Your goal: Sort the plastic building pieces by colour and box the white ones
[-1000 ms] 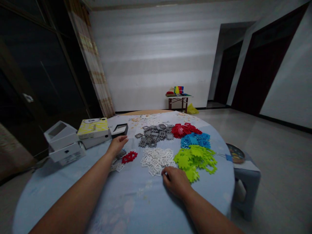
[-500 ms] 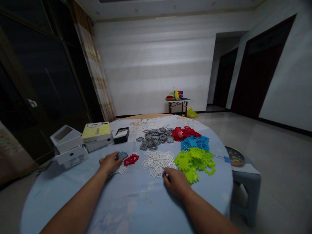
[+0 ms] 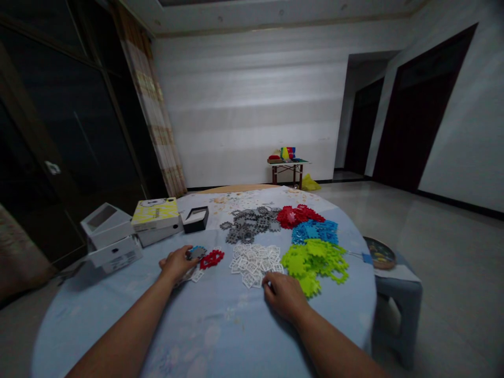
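At the left, my left hand (image 3: pixel 176 264) has its thumb and fingers closed on the edge of a grey toothed plastic piece (image 3: pixel 198 253), with a bit of blue showing behind it. A red toothed piece (image 3: pixel 211 259) lies just right of it, and white square pieces (image 3: pixel 196 274) show partly under the hand. My right hand (image 3: pixel 286 295) rests with curled fingers at the near right edge of a pile of white square lattice pieces (image 3: pixel 254 261). Its fingertips are mostly hidden, so what they hold cannot be made out. Lime green pieces (image 3: pixel 315 261) lie close to its right.
Behind the white pile are grey pieces (image 3: pixel 254 223), red pieces (image 3: pixel 299 215) and blue pieces (image 3: pixel 315 231). A yellow-and-white box (image 3: pixel 155 214), white boxes (image 3: pixel 114 247) and a black open box (image 3: pixel 196 219) stand at the left. A grey stool (image 3: pixel 401 294) is beside the round table (image 3: pixel 220 325).
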`<state>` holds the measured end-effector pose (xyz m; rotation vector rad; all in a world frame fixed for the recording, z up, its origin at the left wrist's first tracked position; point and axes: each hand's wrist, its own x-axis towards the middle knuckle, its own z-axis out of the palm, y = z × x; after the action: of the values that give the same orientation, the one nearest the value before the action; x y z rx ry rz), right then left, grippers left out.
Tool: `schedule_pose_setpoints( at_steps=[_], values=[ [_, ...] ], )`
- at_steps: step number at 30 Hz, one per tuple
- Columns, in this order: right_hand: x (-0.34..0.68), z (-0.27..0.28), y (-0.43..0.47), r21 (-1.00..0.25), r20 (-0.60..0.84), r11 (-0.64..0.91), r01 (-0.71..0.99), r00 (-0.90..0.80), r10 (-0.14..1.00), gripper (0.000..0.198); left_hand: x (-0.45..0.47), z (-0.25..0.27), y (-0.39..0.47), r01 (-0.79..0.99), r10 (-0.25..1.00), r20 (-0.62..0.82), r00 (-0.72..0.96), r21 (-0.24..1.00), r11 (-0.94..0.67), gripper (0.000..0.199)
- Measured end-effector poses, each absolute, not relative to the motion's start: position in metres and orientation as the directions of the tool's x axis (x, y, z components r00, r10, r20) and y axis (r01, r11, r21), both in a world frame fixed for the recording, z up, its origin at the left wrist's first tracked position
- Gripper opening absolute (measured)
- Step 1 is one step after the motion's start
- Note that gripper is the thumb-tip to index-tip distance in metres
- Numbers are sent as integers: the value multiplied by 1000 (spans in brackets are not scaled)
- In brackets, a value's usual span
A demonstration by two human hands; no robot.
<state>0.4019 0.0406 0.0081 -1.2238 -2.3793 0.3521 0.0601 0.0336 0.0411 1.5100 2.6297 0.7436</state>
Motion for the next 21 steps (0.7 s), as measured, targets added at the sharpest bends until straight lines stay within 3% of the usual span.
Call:
schedule_pose_setpoints(
  at_steps=[3,6,9,14,18,21],
  values=[
    [402,7,41,-409,267,582,703,-518,813,21,79,51,28,674,823,191,-535,684,279,60],
    [402,7,41,-407,263,586,700,-525,809,21,101,62,16,243,857,-3,-516,959,149,59],
    [402,8,41,-411,255,578,705,-520,816,22,118,68,5,-66,884,-231,-405,972,224,45],
    [402,10,40,-410,254,578,705,-520,815,21,131,67,28,-199,836,-399,-377,916,348,13],
    [402,10,40,-400,246,574,715,-520,818,21,149,75,82,-182,864,-299,-405,952,244,8],
    [402,9,40,-399,247,578,712,-523,816,21,160,86,115,-149,893,-163,-419,983,109,16]
  ],
)
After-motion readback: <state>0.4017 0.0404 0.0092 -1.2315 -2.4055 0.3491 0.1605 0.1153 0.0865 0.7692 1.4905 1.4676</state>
